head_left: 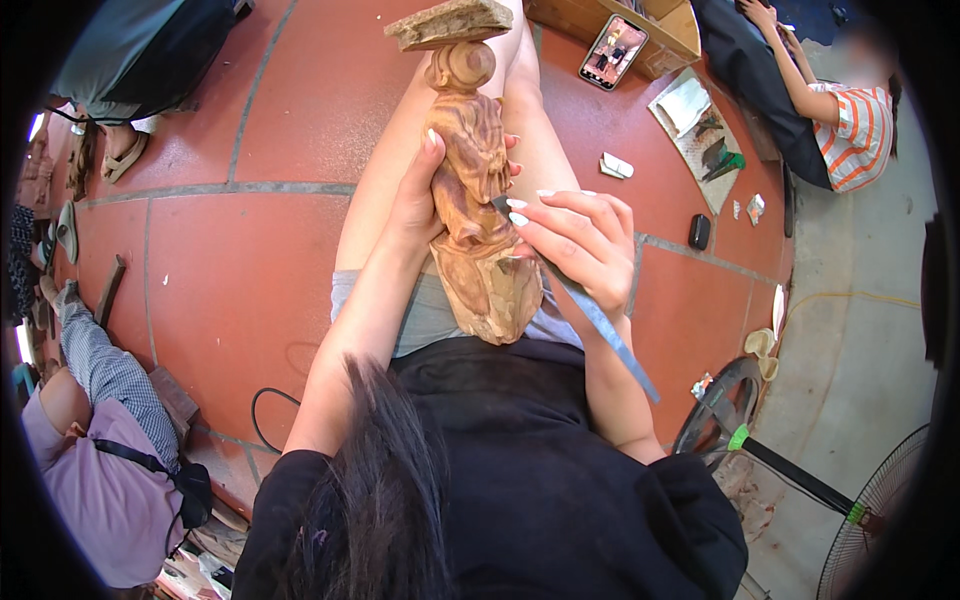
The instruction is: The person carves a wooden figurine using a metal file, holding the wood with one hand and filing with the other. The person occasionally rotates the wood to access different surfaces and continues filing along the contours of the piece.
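Note:
A carved wooden figurine (472, 150) with swirling brown grain stands upright over my lap, its rough, uncarved base (487, 295) against my shorts. A rough slab of wood (450, 24) tops it, above the round head. My left hand (418, 190) is wrapped round the figurine's middle from the left, with fingertips showing on the far side. In the fingers of my right hand (580, 240) is a narrow, bendy blue-grey strip that looks like a sandpaper strip (605, 330). Its dark end touches the figurine's lower front, and its long tail hangs down past my right wrist.
Beyond my right knee a phone (613, 52) leans on a cardboard box (665, 30). A board with tools (705, 140), a white case (616, 166) and a black case (699, 232) lie on red tiles. A fan (870, 520) stands lower right. Other people sit left and right.

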A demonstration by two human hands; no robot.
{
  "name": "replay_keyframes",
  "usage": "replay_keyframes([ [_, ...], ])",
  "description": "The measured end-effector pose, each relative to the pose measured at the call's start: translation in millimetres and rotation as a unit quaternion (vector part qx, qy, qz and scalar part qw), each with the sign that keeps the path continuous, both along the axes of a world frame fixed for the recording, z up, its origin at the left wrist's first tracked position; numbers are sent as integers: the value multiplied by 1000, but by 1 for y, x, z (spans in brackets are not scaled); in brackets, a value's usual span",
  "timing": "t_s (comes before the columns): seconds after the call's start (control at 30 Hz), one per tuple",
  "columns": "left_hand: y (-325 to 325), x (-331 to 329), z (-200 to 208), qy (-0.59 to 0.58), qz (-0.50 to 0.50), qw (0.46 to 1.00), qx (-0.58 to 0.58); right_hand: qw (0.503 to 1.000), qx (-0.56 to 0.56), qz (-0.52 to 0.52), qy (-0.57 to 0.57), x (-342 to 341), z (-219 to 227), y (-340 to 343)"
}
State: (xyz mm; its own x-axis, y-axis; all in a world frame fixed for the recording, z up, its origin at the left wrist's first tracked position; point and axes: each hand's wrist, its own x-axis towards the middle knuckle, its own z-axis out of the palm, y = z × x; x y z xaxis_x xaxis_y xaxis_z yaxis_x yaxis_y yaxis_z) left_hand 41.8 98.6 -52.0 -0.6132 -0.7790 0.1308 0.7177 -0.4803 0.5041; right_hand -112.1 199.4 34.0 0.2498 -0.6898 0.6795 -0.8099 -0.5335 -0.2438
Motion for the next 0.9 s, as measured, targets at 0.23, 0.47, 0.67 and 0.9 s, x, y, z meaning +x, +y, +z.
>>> replay_keyframes([
  [0.23, 3, 0, 6, -61, 18, 998, 5, 998, 44, -2, -46, -5, -12, 7],
  [0.47, 2, -2, 4, -53, 18, 998, 8, 998, 39, -5, -44, -8, -12, -1],
  [0.67, 2, -2, 2, -60, 19, 998, -2, 999, 36, -13, -14, -10, -3, 4],
  [0.9, 1, -6, 1, -49, 16, 998, 32, 998, 60, -24, -12, -10, -4, 7],
])
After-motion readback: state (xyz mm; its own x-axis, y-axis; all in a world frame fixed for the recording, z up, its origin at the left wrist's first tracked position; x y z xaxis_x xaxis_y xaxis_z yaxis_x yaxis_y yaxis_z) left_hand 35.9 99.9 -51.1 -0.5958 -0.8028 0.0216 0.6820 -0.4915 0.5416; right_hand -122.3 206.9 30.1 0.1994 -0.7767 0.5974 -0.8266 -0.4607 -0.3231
